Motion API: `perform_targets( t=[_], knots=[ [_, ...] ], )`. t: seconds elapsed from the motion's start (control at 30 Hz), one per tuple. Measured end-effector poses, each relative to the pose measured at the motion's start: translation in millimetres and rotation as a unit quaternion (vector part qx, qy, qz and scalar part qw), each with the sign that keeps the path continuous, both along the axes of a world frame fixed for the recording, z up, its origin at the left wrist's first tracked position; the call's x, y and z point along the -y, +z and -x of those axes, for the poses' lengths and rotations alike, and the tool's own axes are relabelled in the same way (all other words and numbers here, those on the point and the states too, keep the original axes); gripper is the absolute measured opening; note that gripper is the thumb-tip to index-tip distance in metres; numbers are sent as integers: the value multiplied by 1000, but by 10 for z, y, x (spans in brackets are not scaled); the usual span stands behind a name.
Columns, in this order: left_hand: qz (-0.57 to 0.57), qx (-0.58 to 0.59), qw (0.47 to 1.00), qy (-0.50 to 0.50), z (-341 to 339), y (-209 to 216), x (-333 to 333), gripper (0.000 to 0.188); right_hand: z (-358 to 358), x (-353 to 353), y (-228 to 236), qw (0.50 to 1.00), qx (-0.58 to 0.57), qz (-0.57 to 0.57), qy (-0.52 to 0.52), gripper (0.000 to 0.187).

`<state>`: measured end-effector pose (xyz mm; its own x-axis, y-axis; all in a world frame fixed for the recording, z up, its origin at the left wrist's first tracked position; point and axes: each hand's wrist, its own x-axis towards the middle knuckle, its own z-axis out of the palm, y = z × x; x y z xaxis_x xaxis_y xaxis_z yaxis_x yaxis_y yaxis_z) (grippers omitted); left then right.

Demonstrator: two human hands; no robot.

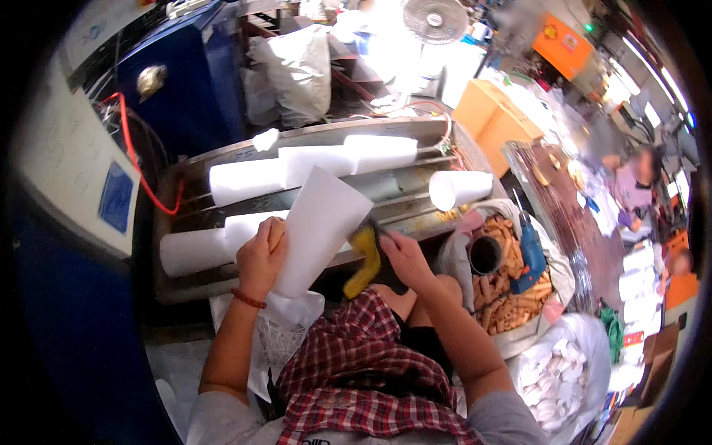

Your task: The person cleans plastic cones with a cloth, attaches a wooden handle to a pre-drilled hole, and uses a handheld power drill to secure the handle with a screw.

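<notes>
Indoors, white tube (320, 233) in left hand (259, 258), yellow tool (364, 256) in right hand (407, 261)

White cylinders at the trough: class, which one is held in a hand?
The tilted white cylinder in the person's left hand; the other white cylinders lie on their sides in the trough.

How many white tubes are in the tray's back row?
3: left tube, middle tube, right tube, in a line. More may be hidden inside.
</notes>
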<state>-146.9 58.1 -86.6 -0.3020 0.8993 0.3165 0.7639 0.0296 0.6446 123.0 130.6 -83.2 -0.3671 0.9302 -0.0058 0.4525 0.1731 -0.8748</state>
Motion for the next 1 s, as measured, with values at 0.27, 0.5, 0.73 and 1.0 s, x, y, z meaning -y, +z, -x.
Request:
perform_targets(
  t=[0.27,0.5,0.73,1.0],
  knots=[
    [-114,-193,960,-166,-279,-167,-204,24,832,66,694,900,30,-408,152,23],
    [27,-150,939,-309,-714,199,-30,23,34,470,829,878,113,-454,105,24],
    [212,129,869,-429,-1242,559,69,40,-1952,1062,927,837,311,-421,-156,24],
    [281,-84,810,-508,-1721,-30,-351,25,-4063,1195,68,872,-59,56,-483,52]
  ],
)
